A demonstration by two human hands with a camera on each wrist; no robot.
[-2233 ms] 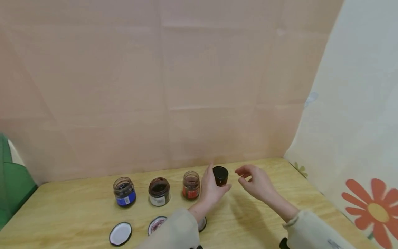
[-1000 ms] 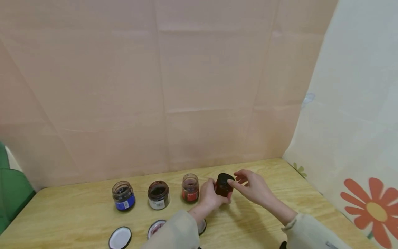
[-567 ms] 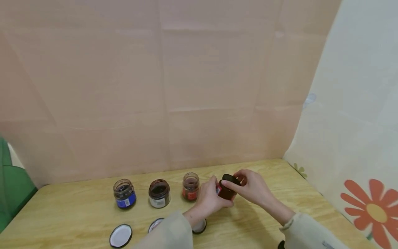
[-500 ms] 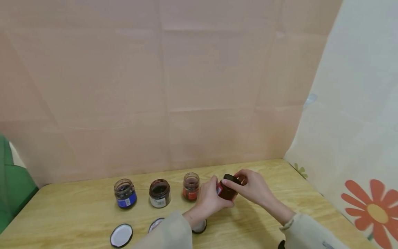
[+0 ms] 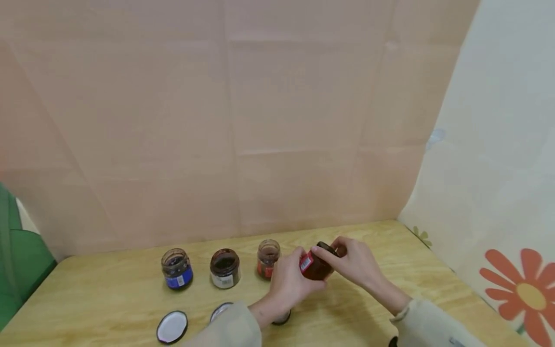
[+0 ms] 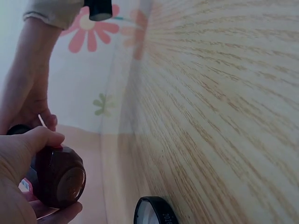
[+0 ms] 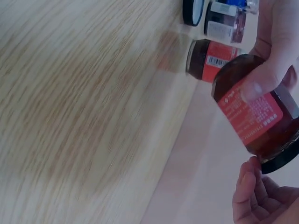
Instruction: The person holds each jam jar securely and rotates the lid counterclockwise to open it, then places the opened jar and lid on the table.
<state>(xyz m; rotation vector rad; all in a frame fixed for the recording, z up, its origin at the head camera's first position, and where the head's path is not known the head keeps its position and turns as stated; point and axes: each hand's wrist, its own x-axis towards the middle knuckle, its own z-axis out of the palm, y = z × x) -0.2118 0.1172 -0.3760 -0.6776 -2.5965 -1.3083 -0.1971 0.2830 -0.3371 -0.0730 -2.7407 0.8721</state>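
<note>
My left hand (image 5: 290,282) grips a glass jam jar (image 5: 318,268) with dark contents and a red label, held above the table. The jar leans over, its black lid (image 5: 327,247) towards the upper right. With thumb and fingers, my right hand (image 5: 357,262) holds the lid at its edge. In the right wrist view the left thumb lies across the red label, and the black lid (image 7: 282,158) is on the jar mouth beside the right fingertips. The left wrist view shows the base of the jar (image 6: 58,177) between the left thumb and fingers.
Left of the hands stand three lidless jars: blue-labelled (image 5: 177,271), white-labelled (image 5: 225,270) and red-labelled (image 5: 266,255). Before them lie upturned lids, one white inside (image 5: 172,327), another (image 5: 219,310) partly behind the left sleeve, and a third (image 5: 283,318) by the left wrist.
The jar in my left hand has moved right and tipped from upright to leaning. My right hand, apart from it at first, has come onto the lid. The standing jars stay put.
</note>
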